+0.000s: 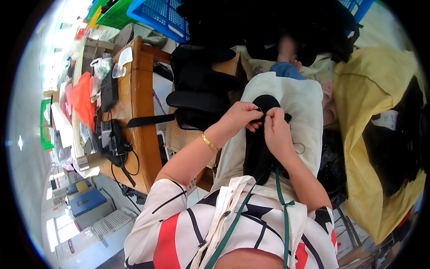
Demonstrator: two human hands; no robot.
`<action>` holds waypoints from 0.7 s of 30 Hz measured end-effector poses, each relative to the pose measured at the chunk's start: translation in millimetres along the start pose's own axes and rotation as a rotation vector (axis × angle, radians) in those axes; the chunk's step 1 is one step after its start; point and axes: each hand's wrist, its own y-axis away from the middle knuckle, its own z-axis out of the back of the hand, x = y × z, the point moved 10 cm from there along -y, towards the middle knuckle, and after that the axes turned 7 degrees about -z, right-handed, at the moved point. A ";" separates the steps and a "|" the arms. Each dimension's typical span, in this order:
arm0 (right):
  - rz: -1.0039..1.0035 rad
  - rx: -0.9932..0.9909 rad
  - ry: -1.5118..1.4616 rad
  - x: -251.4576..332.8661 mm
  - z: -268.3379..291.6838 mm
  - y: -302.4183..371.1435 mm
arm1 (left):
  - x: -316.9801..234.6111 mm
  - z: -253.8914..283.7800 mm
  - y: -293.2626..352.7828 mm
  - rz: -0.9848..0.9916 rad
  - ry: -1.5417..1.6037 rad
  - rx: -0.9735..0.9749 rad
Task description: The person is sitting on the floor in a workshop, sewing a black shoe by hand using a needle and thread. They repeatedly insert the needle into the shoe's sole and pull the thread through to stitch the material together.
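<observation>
Two hands are closed together on one black fabric piece (259, 152) that is laid over a cream apron (301, 107) across the lap. The left hand (239, 117) is curled over the rounded upper end of the piece, its fingers pinched shut on the fabric's edge. The right hand (277, 131) is pressed against it from the other side, thumb and fingertips nipped tight at the same spot; whether a needle is held there cannot be told. A thin loop of thread (299, 148) is seen just beside the right hand, on the apron. Below the grip, the black piece is draped down toward the body. A gold bracelet (208, 142) is worn on the left wrist. Left of the grip, a stack of black pieces (199, 85) is piled near a wooden table (136, 94). Well to the right, a yellow bag (365, 103) is spread open.
</observation>
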 end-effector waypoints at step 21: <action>-0.414 0.389 -0.818 -37.0 21.8 -25.8 | -20.5 -9.2 3.5 -0.219 -0.427 -0.182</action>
